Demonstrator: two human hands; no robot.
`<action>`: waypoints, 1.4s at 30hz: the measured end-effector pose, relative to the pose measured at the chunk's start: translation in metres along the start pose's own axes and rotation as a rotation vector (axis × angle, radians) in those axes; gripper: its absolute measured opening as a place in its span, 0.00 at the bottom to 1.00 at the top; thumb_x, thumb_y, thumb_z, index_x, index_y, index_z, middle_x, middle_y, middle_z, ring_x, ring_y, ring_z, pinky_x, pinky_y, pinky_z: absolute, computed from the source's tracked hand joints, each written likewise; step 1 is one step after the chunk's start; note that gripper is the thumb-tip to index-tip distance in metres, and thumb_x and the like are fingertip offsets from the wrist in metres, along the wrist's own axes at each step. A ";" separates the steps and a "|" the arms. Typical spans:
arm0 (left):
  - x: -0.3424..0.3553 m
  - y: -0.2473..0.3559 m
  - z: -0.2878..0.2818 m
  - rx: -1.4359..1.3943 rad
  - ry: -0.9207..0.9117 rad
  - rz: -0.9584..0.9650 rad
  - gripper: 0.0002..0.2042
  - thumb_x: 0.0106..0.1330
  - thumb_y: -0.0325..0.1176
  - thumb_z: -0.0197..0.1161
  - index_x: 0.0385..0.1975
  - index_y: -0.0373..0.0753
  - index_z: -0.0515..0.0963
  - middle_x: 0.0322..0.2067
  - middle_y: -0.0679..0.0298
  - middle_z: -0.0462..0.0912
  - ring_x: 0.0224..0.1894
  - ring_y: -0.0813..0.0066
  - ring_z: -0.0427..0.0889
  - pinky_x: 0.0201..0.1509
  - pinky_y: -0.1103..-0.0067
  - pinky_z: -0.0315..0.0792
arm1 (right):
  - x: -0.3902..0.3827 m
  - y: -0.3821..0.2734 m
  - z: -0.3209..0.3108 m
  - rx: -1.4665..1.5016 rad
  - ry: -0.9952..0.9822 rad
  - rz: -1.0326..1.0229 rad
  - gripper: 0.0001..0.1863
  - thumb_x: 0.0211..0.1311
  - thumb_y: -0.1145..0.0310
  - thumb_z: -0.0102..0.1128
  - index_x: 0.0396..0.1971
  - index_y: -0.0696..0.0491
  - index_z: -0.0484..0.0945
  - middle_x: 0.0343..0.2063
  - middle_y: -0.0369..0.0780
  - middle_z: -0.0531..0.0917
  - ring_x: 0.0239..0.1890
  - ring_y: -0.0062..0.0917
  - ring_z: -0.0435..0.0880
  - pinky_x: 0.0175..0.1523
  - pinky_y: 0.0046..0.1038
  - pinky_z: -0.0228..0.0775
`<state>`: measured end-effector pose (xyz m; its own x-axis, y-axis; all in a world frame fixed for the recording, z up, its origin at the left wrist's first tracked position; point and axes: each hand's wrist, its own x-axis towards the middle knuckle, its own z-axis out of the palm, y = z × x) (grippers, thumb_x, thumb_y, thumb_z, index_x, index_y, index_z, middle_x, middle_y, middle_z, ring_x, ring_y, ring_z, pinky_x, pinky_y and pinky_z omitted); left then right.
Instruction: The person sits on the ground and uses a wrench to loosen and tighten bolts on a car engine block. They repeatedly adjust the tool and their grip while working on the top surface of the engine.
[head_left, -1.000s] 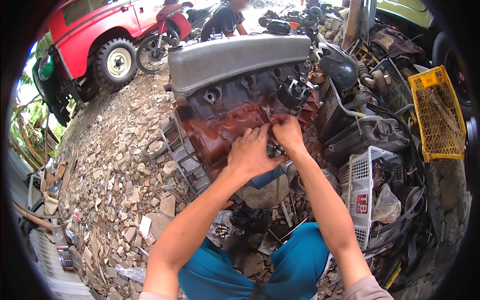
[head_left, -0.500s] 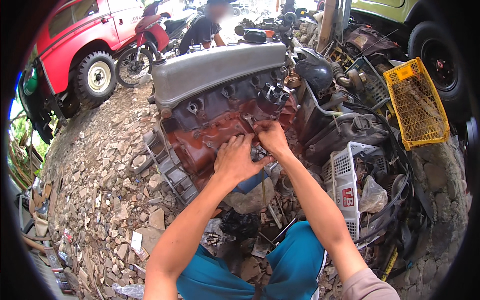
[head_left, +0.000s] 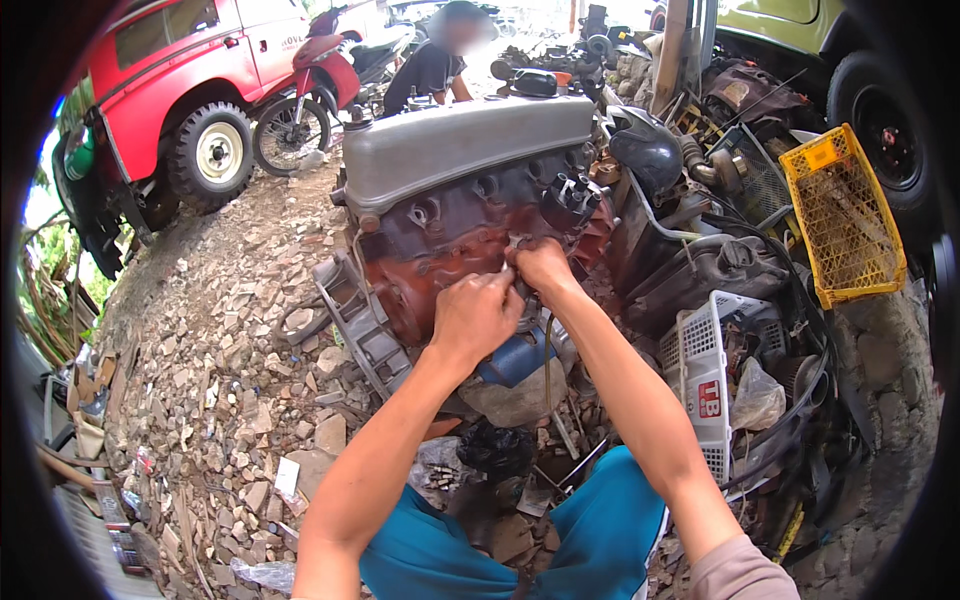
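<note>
An engine stands in front of me, with a long grey valve cover (head_left: 465,142) on top and a red-brown block (head_left: 395,285) below. My left hand (head_left: 478,318) is at the side of the block, its fingers curled in and meeting the right hand's fingertips. My right hand (head_left: 543,268) is closed against the block just below the black distributor cap (head_left: 570,203). Whatever the fingers grip between them is hidden. A blue cylinder like an oil filter (head_left: 515,360) sits below my hands, beside a thin upright dipstick-like rod (head_left: 548,350).
On the right are a white plastic crate (head_left: 708,395) of parts, a yellow crate (head_left: 840,215) and a dark helmet (head_left: 645,160). Broken stones (head_left: 240,370) cover the ground at left. Behind are a red car (head_left: 185,85), a motorcycle (head_left: 300,115) and a person (head_left: 425,72).
The view has shifted, so the scene sits farther right. My left hand's fingers have curled in and its thumb no longer sticks out to the right. My right hand stays at the block.
</note>
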<state>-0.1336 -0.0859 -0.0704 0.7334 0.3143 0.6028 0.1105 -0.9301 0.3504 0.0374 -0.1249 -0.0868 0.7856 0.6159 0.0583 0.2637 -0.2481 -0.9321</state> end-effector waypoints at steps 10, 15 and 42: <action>0.005 0.007 -0.014 -0.007 0.001 -0.115 0.17 0.64 0.43 0.63 0.42 0.36 0.83 0.33 0.52 0.86 0.39 0.52 0.86 0.44 0.62 0.79 | -0.018 -0.025 -0.005 0.265 -0.127 0.176 0.09 0.60 0.74 0.63 0.37 0.63 0.82 0.28 0.41 0.84 0.25 0.24 0.79 0.30 0.29 0.71; 0.008 0.031 -0.003 -0.081 -0.045 0.197 0.21 0.56 0.52 0.71 0.34 0.39 0.83 0.27 0.60 0.86 0.35 0.60 0.86 0.37 0.67 0.78 | -0.034 -0.019 -0.045 0.058 -0.139 0.027 0.18 0.63 0.71 0.59 0.51 0.64 0.77 0.33 0.44 0.85 0.30 0.26 0.84 0.34 0.28 0.75; 0.035 0.018 0.046 -0.278 0.024 -0.314 0.08 0.56 0.29 0.66 0.32 0.33 0.78 0.31 0.59 0.80 0.33 0.69 0.79 0.41 0.74 0.74 | -0.035 0.014 -0.051 -0.122 0.057 -0.153 0.17 0.52 0.73 0.61 0.43 0.64 0.81 0.38 0.58 0.85 0.48 0.48 0.84 0.55 0.39 0.75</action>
<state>-0.0755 -0.1007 -0.0761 0.6769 0.5814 0.4515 0.1385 -0.7030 0.6976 0.0416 -0.1878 -0.0833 0.7608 0.6109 0.2191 0.4454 -0.2458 -0.8609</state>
